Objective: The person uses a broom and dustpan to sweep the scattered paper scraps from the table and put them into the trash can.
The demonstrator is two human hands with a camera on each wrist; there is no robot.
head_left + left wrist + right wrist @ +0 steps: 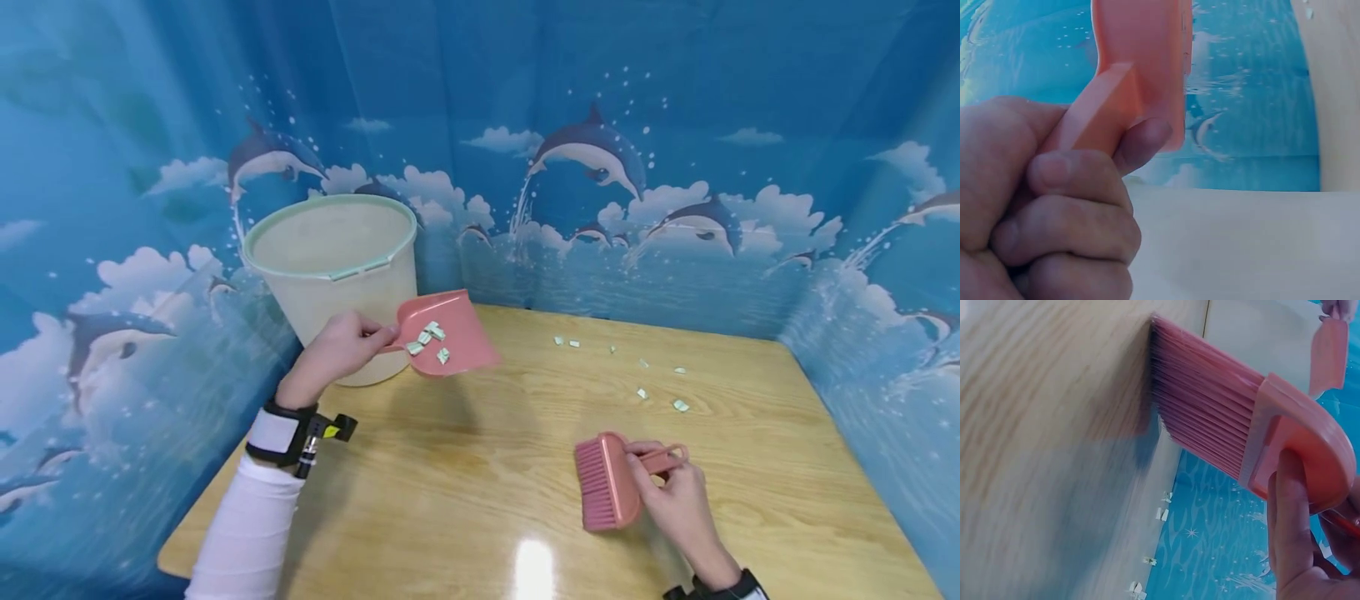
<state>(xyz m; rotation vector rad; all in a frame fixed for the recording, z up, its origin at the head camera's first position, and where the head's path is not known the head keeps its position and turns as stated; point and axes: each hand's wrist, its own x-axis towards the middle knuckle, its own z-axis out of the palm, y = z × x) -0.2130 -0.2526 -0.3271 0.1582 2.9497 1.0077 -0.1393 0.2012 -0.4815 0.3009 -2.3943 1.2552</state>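
Head view: a wooden table (pixel 465 483) with a glossy top fills the near field, enclosed on the left, far and right sides by a blue curtain printed with dolphins (pixel 600 158). A pale bucket (pixel 333 275) stands at the far left corner. The left hand (pixel 337 350), fingers curled round the handle, holds a pink dustpan (pixel 450 333) raised just beside the bucket, with a few paper scraps (pixel 429 337) in it. More loose scraps (pixel 645 379) lie on the far right of the table, well apart from the near edge. The right hand (pixel 675 496) grips a pink brush (pixel 603 483) near the near right; bare tabletop lies between the two hands.

Left wrist view: the fingers (pixel 1066 212) are wrapped tightly round the dustpan handle (pixel 1100 109).

Right wrist view: the fingers (pixel 1291 512) clasp the brush back (pixel 1304 450), bristles (pixel 1204 406) touching the wood; scraps (pixel 1161 512) lie along the far table edge
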